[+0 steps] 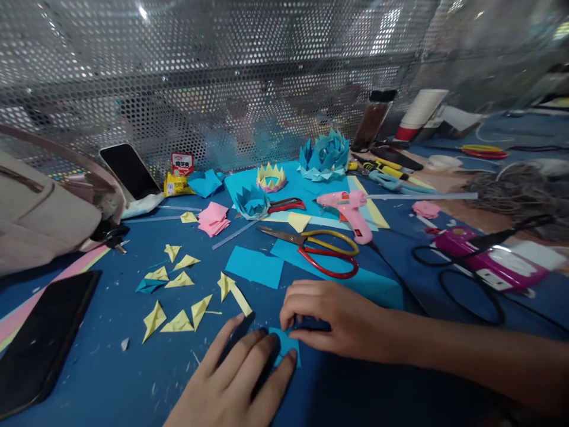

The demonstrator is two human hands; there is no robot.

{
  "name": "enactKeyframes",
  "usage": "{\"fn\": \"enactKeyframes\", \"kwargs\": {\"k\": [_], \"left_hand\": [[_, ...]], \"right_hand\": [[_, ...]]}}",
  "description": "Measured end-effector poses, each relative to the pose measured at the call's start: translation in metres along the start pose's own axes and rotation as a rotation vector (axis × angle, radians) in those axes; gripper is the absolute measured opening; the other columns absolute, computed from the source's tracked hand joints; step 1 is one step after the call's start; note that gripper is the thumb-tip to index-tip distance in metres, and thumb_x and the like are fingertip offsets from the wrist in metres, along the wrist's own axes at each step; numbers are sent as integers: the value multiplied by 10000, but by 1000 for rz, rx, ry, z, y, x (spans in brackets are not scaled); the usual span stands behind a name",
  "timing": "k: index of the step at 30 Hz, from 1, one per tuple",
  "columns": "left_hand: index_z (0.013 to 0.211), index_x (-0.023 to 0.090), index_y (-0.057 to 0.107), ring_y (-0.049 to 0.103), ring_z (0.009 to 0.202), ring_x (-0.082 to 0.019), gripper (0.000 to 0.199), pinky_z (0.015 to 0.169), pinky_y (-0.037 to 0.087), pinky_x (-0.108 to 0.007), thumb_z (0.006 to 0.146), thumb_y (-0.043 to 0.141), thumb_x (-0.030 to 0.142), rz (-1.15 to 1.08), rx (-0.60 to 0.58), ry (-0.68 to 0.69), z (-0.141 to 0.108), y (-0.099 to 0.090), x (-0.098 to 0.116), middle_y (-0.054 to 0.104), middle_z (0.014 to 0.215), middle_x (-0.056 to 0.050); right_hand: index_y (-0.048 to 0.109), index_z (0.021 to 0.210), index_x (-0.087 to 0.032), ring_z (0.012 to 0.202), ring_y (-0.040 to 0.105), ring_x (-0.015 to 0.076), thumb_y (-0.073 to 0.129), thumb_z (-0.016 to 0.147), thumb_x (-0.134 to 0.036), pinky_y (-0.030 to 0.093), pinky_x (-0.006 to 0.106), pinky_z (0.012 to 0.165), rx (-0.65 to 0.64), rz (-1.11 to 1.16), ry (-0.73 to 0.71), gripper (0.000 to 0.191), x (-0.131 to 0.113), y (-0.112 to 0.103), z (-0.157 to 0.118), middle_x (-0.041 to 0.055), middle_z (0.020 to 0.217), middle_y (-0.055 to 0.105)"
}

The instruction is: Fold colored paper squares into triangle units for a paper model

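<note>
A small piece of blue paper (pixel 284 342) lies on the table in front of me, partly covered by my fingers. My left hand (pixel 235 376) rests flat with its fingers spread, its tips on and beside the paper. At the paper's upper edge, my right hand (pixel 326 317) has its thumb and curled fingers pinched. Folded yellow paper pieces (pixel 180 322) are scattered to the left, one joined to a strip. Beyond my hands are a blue paper rectangle (pixel 255 267), a larger blue sheet (pixel 377 284) and scissors (pixel 306 240) with red and yellow handles.
A pink glue gun (pixel 351 210) lies beyond the scissors. Folded paper flowers (pixel 324 155) stand near the perforated metal panel (pixel 222 71). A dark phone (pixel 44 344) and a bag (pixel 40 207) are left. Black cable loops around a magenta power strip (pixel 493 261) at right.
</note>
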State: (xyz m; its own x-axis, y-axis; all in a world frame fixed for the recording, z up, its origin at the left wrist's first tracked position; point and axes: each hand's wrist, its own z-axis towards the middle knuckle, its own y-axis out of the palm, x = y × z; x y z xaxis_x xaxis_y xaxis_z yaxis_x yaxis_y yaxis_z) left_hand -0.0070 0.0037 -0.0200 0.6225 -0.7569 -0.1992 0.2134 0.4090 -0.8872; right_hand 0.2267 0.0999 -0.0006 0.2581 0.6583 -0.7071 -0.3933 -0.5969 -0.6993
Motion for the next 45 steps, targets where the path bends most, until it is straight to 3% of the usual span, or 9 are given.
{"fn": "enactKeyframes", "kwargs": {"k": [5, 9, 13, 18, 24, 33, 38, 42, 45], "left_hand": [[1297, 241, 661, 631, 1081, -184, 533, 1258, 43, -461, 1056, 307, 559, -5, -7, -3, -2, 1, 2, 718, 1081, -20], [1302, 244, 656, 621, 1091, -182, 411, 1257, 54, -468, 1093, 332, 385, 2, -2, 1, -3, 3, 2, 708, 1100, -12], [1286, 242, 664, 613, 1100, -181, 386, 1254, 94, -470, 1078, 340, 210, -17, 24, -48, -6, 9, 8, 699, 1092, -9], [1313, 256, 647, 609, 1136, -178, 355, 1260, 99, -472, 1074, 385, 239, -7, 39, -58, -9, 11, 9, 696, 1125, 2], [1403, 220, 577, 499, 1358, -237, 387, 1259, 94, -481, 1068, 436, 353, 39, -54, 62, -10, 9, 0, 662, 1293, -41], [1383, 203, 591, 558, 1300, -210, 395, 1258, 46, -517, 1091, 371, 353, 37, -70, 93, -6, 6, -3, 687, 1262, -30], [1315, 227, 648, 622, 1202, -184, 363, 1263, 52, -500, 1094, 365, 282, 42, -8, 80, -3, 4, -3, 714, 1176, -3], [1329, 209, 637, 628, 1185, -194, 409, 1263, 93, -499, 1083, 373, 401, 36, -7, 81, -4, 4, -2, 702, 1184, -35], [1331, 203, 628, 624, 1189, -189, 443, 1259, 154, -476, 1072, 375, 456, 26, -3, 68, -3, 3, -1, 701, 1175, -43]], "right_hand": [[685, 996, -169, 899, 607, 140, 672, 920, -173, 436, 231, 772, -6, -60, 0, 77, 4, 1, -3, 17, 933, 678], [699, 970, -164, 807, 565, 156, 616, 979, -252, 398, 268, 684, 94, -255, -64, 121, 4, 5, -7, 29, 875, 665], [670, 872, -161, 755, 478, 179, 483, 1038, -215, 357, 303, 663, 101, -513, -227, 256, -1, 9, -9, 31, 781, 625], [610, 772, -154, 739, 433, 178, 477, 1004, -110, 326, 316, 649, 176, -694, -326, 270, -4, 12, -12, 25, 742, 572], [647, 845, -141, 737, 429, 183, 431, 1001, -89, 323, 327, 648, 162, -681, -347, 272, -3, 13, -12, 44, 783, 584], [654, 876, -161, 748, 448, 188, 573, 957, -130, 336, 335, 682, -115, -642, -327, 119, -6, -11, -10, 26, 764, 594], [670, 875, -161, 769, 485, 183, 558, 989, -195, 347, 320, 689, -148, -490, -241, 164, -4, -19, -8, 38, 810, 631], [682, 1006, -169, 823, 556, 168, 590, 999, -283, 399, 282, 727, -128, -244, -158, 147, 4, -17, -3, 37, 878, 671], [682, 940, -177, 845, 595, 159, 686, 939, -273, 422, 260, 737, -102, -107, -41, 97, 6, -15, 1, 10, 852, 680]]}}
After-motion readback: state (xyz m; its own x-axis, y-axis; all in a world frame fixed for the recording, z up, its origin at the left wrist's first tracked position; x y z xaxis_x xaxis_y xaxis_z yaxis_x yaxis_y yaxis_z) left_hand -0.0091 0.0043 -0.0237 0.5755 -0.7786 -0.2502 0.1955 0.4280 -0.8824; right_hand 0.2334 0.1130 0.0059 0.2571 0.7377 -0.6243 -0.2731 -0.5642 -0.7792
